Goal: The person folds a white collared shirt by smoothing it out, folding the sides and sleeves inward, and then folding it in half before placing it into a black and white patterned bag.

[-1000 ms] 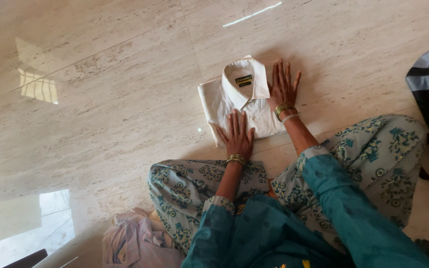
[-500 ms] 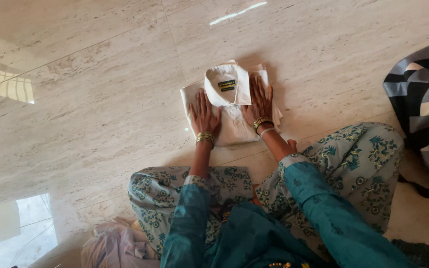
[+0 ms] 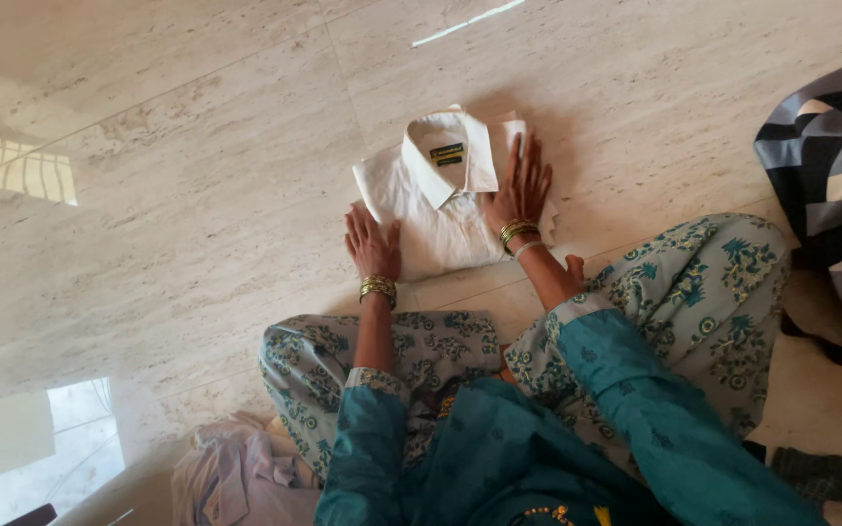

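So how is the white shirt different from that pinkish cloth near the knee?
The white shirt is folded into a neat flat block with its collar on top; the pinkish cloth lies crumpled in a heap. The left hand and right hand both rest on the white shirt, while nothing touches the pinkish cloth. The white shirt lies in front of the person; the pinkish cloth sits beside the left knee. Both lie on the marble floor.

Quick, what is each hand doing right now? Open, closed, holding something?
Left hand: open, flat at the lower left edge of the folded white shirt, gripping nothing.
Right hand: open, fingers spread, pressing flat on the shirt's right side.
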